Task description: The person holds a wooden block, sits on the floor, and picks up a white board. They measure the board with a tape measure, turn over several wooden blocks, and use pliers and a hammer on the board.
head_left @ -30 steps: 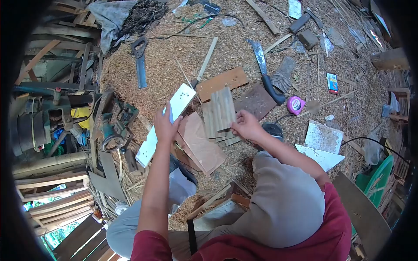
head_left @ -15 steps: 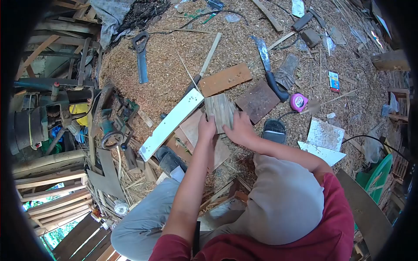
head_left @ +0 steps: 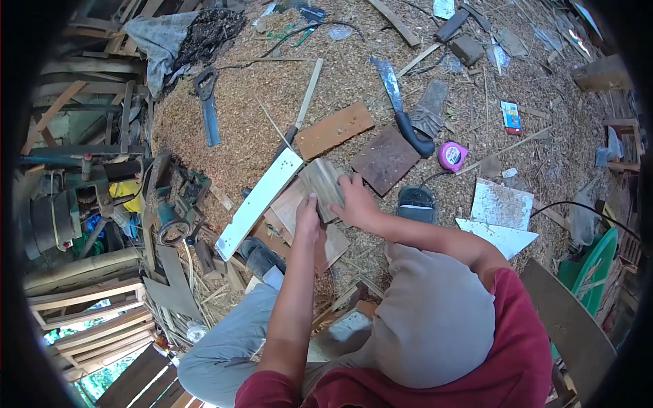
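Note:
My left hand [head_left: 307, 219] and my right hand [head_left: 355, 202] both grip a small stack of grey weathered wood slats [head_left: 322, 182], one hand on each side. The stack rests on a pale brown plywood piece [head_left: 294, 204] lying on the sawdust-covered ground. A long white painted board [head_left: 260, 202] with small holes lies just left of my left hand, untouched.
A machete [head_left: 400, 102], pink tape measure [head_left: 451, 156], blue handsaw [head_left: 206, 102], brown boards [head_left: 335, 129], a dark square board [head_left: 385, 159] and white panel offcuts [head_left: 502, 204] lie around. A green power tool [head_left: 170, 211] and stacked timber sit at the left.
My left hand let go of the white board, which now lies flat, and came over to the slat stack. Both hands now hold the stack together.

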Demonstrator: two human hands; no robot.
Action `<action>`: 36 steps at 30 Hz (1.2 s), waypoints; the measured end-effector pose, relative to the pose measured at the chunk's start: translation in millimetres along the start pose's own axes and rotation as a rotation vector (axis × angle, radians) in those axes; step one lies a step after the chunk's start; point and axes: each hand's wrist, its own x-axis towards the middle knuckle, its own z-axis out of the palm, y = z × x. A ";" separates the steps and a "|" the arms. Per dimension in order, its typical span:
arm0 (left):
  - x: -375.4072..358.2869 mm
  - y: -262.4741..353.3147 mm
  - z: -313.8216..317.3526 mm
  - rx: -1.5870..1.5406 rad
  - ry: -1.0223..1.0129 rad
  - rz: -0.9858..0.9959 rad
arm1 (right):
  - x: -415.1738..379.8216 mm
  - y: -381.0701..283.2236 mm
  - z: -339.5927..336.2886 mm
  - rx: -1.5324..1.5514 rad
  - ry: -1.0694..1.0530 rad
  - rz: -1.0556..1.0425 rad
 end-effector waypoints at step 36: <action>-77.1 50.9 175.6 -0.215 -0.392 0.519 | 7.1 63.9 -140.3 0.418 0.083 -0.595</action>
